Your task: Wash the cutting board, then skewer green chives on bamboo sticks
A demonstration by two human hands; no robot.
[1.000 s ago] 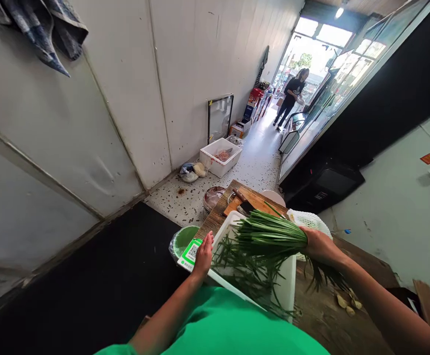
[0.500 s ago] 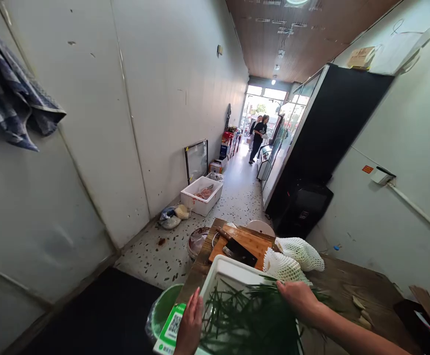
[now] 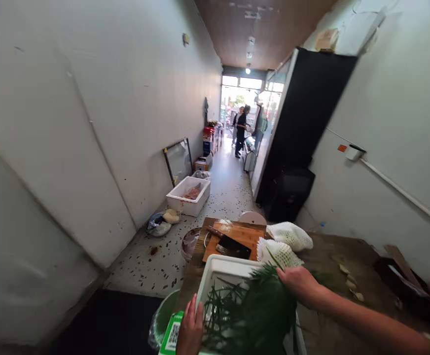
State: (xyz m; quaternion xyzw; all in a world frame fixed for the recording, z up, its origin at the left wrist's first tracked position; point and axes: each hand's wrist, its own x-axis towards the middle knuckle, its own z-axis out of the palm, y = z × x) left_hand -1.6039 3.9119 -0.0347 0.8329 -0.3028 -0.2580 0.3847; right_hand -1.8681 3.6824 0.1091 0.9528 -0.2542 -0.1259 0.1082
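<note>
A white tray (image 3: 233,263) at the table's near edge holds long, thin dark green leaves that look like chives (image 3: 252,315). My right hand (image 3: 298,286) is closed around a bunch of these chives at the tray's right side; one pale stalk sticks up past the fingers. At the tray's left rim rests my left hand (image 3: 191,328), its fingers stretched out and holding nothing. Beyond the tray, a black cleaver (image 3: 233,246) with a wooden handle lies on a wooden cutting board (image 3: 254,234). The bunch is blurred by motion.
Two white foam-net bundles (image 3: 289,235) lie beside the board on the wooden table (image 3: 329,246). A lined green bin (image 3: 163,310) and a green QR card (image 3: 171,335) are at the left. A white foam box (image 3: 189,204) stands on the floor. Two people (image 3: 240,130) stand far down the room.
My view has swung, shifting the room leftward in the picture. The bunch in my right hand is lifted higher over the tray. My left hand stays at the rim.
</note>
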